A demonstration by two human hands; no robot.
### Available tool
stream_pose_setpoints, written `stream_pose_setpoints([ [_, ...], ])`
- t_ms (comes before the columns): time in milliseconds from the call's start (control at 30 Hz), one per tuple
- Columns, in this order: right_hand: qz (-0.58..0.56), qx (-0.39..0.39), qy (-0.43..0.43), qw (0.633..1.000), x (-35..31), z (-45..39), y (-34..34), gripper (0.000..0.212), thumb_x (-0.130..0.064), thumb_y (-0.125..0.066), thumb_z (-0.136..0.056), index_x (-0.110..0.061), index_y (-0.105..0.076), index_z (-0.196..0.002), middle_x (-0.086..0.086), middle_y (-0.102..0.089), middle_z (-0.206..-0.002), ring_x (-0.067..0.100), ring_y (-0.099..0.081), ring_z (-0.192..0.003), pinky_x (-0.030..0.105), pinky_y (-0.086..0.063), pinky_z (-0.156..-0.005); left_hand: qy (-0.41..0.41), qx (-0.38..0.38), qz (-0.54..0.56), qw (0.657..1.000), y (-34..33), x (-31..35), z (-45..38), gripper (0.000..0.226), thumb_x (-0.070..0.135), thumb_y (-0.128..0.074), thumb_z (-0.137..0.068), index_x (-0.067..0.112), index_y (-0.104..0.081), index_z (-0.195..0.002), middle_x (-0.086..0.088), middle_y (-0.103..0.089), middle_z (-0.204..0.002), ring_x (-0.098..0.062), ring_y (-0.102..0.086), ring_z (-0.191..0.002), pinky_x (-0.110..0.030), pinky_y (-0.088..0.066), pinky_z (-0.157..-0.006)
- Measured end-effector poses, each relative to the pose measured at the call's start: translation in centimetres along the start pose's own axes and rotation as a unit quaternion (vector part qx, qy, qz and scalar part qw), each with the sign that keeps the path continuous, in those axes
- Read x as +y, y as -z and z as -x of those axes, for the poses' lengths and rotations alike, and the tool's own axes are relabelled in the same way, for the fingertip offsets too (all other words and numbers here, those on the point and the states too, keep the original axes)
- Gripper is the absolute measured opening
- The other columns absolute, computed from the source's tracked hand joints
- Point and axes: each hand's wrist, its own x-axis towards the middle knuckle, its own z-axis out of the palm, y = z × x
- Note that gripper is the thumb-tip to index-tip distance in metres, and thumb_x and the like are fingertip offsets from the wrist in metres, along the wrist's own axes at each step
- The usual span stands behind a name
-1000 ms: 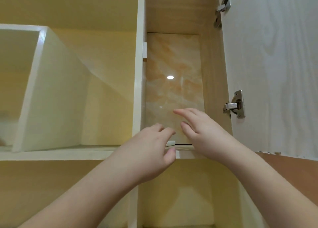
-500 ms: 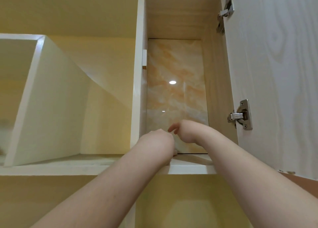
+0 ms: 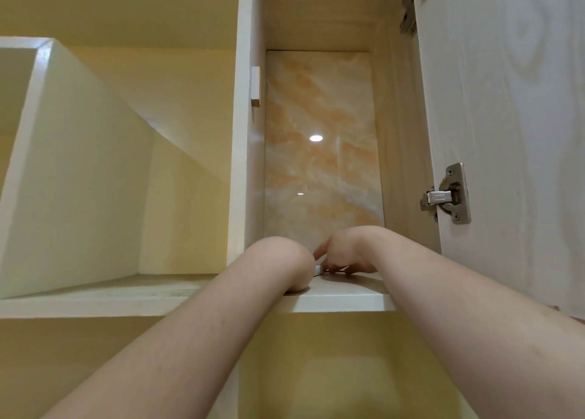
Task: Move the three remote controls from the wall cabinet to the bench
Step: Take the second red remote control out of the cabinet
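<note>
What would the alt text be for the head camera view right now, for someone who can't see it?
Seen from below, both hands, left hand and right hand, reach over the shelf edge into a wall cabinet with a marbled back. A small white object shows between them, too hidden to identify. The cabinet door stands open at right.

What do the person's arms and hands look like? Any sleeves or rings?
Both forearms are bare, with no sleeves in view. The left hand and right hand show no gloves, watch or bracelet. Most fingers are hidden, so rings can't be ruled out.
</note>
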Motion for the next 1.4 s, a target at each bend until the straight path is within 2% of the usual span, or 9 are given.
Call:
stream_pose_setpoints([
  [300,-0.142,0.046,-0.009,0.989,0.9,0.4,-0.1,0.045,-0.001,-0.034,-0.095,-0.02,-0.053,-0.131,0.005,-0.063,-0.12,0.015,-0.062,-0.111,0.033,-0.048,-0.099,0.002,0.048,0.041,0.998,-0.3,0.0,0.6,0.036,0.016,-0.034,-0.101,0.01,-0.043,-0.135,-0.013,-0.055,-0.129,-0.03,-0.054,-0.115,-0.039,-0.042,-0.096],
  [467,-0.255,0.111,-0.008,0.961,0.3,1.6,0.2,0.042,-0.001,-0.029,-0.096,-0.013,-0.054,-0.128,0.012,-0.065,-0.114,0.017,-0.067,-0.091,0.031,-0.054,-0.089,0.041,0.129,0.113,0.984,-1.0,-0.4,0.0,0.037,0.028,-0.045,-0.096,0.012,-0.047,-0.129,-0.013,-0.058,-0.12,-0.031,-0.057,-0.108,-0.04,-0.049,-0.089],
  [633,-0.341,0.197,0.029,0.919,0.1,2.8,1.6,0.035,0.004,-0.043,-0.091,0.0,-0.061,-0.121,0.021,-0.062,-0.123,0.025,-0.059,-0.095,0.037,-0.05,-0.093,0.056,0.276,0.182,0.942,-2.0,-0.6,0.0,0.04,0.027,-0.055,-0.091,0.011,-0.041,-0.125,-0.015,-0.055,-0.12,-0.032,-0.053,-0.11,-0.036,-0.043,-0.079],
  [800,-0.393,0.253,0.049,0.883,0.0,4.9,1.8,0.033,0.005,-0.04,-0.092,-0.003,-0.067,-0.109,0.017,-0.068,-0.092,0.026,-0.065,-0.089,0.039,-0.055,-0.09,0.028,0.379,0.2,0.903,-1.6,-0.7,1.9,0.045,0.029,-0.054,-0.091,0.014,-0.037,-0.13,-0.012,-0.052,-0.119,-0.028,-0.051,-0.108,-0.033,-0.042,-0.079],
  [900,-0.432,0.269,0.089,0.856,0.2,7.0,1.5,0.028,0.005,-0.043,-0.093,-0.003,-0.066,-0.106,0.014,-0.069,-0.088,0.022,-0.067,-0.083,0.031,-0.057,-0.08,0.008,0.425,0.212,0.88,-1.8,-0.9,3.3,0.057,0.033,-0.057,-0.09,0.016,-0.031,-0.138,-0.008,-0.051,-0.122,-0.025,-0.05,-0.11,-0.032,-0.043,-0.083],
  [967,-0.446,0.267,0.118,0.846,0.2,8.6,0.8,0.027,0.005,-0.043,-0.092,-0.004,-0.069,-0.098,0.014,-0.07,-0.087,0.021,-0.068,-0.082,0.032,-0.056,-0.085,-0.004,0.459,0.221,0.861,-2.3,-1.1,4.5,0.065,0.036,-0.058,-0.088,0.018,-0.027,-0.143,-0.006,-0.051,-0.124,-0.023,-0.05,-0.111,-0.032,-0.043,-0.086],
  [1067,-0.454,0.256,0.15,0.84,0.0,11.1,-0.2,0.027,0.006,-0.046,-0.091,-0.009,-0.068,-0.085,0.014,-0.071,-0.089,0.023,-0.067,-0.091,0.034,-0.054,-0.092,-0.029,0.483,0.253,0.837,-2.9,-1.5,6.3,0.072,0.037,-0.061,-0.085,0.019,-0.025,-0.145,-0.004,-0.052,-0.124,-0.022,-0.049,-0.112,-0.034,-0.044,-0.092],
  [1200,-0.47,0.26,0.188,0.822,0.0,14.2,-1.1,0.019,0.003,-0.051,-0.092,-0.006,-0.068,-0.095,0.012,-0.07,-0.088,0.019,-0.065,-0.088,0.031,-0.054,-0.092,-0.065,0.518,0.303,0.797,-4.0,-2.0,8.7,0.073,0.035,-0.064,-0.082,0.022,-0.031,-0.146,0.0,-0.054,-0.125,-0.019,-0.049,-0.114,-0.035,-0.045,-0.092],
  [1400,-0.497,0.264,0.197,0.803,-0.1,17.8,-2.8,0.024,0.003,-0.046,-0.092,-0.006,-0.068,-0.1,0.01,-0.071,-0.089,0.014,-0.066,-0.083,0.027,-0.056,-0.086,-0.13,0.564,0.363,0.73,-5.9,-2.7,11.3,0.066,0.028,-0.073,-0.074,0.024,-0.048,-0.135,0.005,-0.06,-0.114,-0.012,-0.056,-0.106,-0.014,-0.036,-0.087],
])
